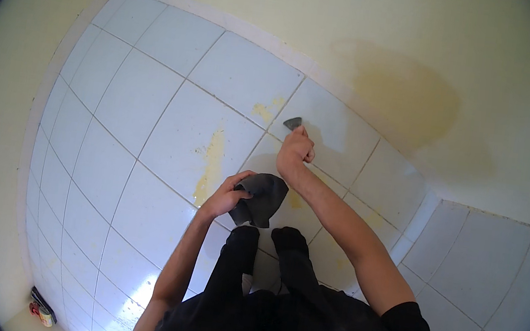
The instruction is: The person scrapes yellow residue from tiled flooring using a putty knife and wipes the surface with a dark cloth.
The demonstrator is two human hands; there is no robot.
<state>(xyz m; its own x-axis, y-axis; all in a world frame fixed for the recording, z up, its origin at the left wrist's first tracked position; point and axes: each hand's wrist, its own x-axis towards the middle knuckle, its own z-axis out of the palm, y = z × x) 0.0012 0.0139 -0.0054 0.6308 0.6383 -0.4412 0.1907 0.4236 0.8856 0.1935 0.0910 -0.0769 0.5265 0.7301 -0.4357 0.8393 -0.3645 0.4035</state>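
My right hand (296, 149) is closed around the handle of a scraper (292, 123). Its dark, flared blade points away from me, low over the white tiles, and I cannot tell whether it touches them. The handle is hidden in my fist. Closer to me, my left hand (227, 195) grips a dark grey cloth (264, 195), bunched and hanging just in front of my feet. Yellow residue (211, 165) streaks the floor left of the cloth. A smaller yellow patch (263, 110) lies left of the scraper.
Cream walls (391, 21) rise beyond the tiled floor (151, 117) and at the left. A tiled step (465, 272) stands at the right. Small red and black items (43, 310) lie at the far lower left. My dark-clad feet (244, 236) are below the cloth.
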